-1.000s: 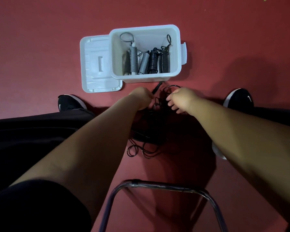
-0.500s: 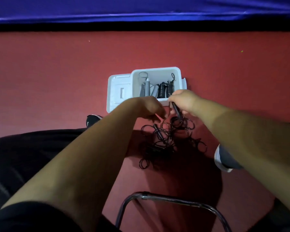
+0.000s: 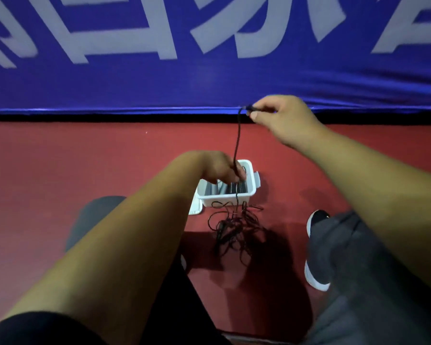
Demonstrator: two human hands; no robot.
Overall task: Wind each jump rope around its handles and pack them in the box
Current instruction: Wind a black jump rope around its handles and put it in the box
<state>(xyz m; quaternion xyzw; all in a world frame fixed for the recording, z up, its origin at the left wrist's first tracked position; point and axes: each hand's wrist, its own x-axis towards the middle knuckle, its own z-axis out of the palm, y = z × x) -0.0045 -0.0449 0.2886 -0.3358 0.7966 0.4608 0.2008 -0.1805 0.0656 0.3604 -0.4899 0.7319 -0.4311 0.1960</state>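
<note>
Red floor [image 3: 60,170]: jump rope [image 3: 234,227] not yet wound.
Right hand [image 3: 281,118] pinched a handle [image 3: 253,108] aloft; left hand [image 3: 219,168] apparently gripped the cord [image 3: 237,145]; second handle needed next.

**Rope end lifted from the pile**

Your right hand [image 3: 281,118] is now raised high, pinching 1 handle [image 3: 253,109]. The jump rope [image 3: 237,145] stretches down from it to your left hand [image 3: 219,168], which now grips it over the box [image 3: 250,170]. Your view has tilted up to a blue banner [image 3: 209,83].
</note>
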